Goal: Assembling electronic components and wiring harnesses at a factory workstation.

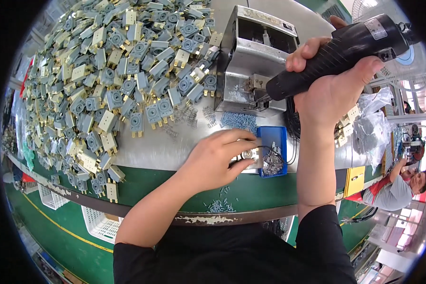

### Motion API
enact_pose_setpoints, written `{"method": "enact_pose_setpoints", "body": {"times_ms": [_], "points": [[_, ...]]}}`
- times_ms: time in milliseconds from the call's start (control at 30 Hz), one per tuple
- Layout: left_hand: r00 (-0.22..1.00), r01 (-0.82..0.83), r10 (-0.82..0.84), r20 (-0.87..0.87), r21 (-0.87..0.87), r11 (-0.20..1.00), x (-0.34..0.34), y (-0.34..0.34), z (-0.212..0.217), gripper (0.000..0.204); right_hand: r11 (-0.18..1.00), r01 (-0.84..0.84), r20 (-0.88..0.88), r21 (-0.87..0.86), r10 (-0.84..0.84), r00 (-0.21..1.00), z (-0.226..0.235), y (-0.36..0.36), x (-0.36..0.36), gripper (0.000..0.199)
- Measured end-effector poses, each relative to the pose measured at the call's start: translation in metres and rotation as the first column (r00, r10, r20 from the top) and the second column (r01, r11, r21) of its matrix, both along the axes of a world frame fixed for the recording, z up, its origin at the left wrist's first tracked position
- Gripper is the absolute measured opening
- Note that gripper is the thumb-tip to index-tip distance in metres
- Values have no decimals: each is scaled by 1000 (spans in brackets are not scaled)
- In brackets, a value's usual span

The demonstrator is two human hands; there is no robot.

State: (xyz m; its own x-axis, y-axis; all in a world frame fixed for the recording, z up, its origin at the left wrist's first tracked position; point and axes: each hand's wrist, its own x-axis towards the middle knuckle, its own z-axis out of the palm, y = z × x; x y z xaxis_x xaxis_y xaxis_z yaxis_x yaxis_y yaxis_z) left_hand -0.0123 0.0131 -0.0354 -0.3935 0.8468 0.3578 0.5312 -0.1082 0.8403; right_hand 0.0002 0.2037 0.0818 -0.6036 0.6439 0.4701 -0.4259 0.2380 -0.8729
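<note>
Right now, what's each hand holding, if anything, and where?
The right hand grips a black power screwdriver around its body; the left hand pinches a small part, apparently by opposite sides.

At upper right, a pale, round, wire-caged fan (414, 68) is seen; at lower left, white latticed plastic crates (93, 222).

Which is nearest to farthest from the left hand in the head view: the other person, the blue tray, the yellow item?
1. Blue tray: just right of the left hand.
2. Yellow item: farther right, by the bench's near edge.
3. Other person: far right, in the background.
</note>
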Motion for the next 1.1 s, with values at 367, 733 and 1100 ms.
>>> {"method": "enact_pose_setpoints", "body": {"times_ms": [367, 733, 1100], "points": [[1000, 4, -4, -4, -20, 1000, -2, -1, 2, 30, 994, 7, 14, 111, -9, 1000, 0, -4, -2, 107], [1000, 14, -14, 7, -22, 1000, -3, -1, 3, 31, 998, -1, 7, 60, 0, 1000, 0, -7, -1, 103], [1000, 3, -3, 30, -6, 1000, -1, -3, -3, 26, 992, -79, 65, 96, 73, 995, 3, -17, 6, 110]]}}
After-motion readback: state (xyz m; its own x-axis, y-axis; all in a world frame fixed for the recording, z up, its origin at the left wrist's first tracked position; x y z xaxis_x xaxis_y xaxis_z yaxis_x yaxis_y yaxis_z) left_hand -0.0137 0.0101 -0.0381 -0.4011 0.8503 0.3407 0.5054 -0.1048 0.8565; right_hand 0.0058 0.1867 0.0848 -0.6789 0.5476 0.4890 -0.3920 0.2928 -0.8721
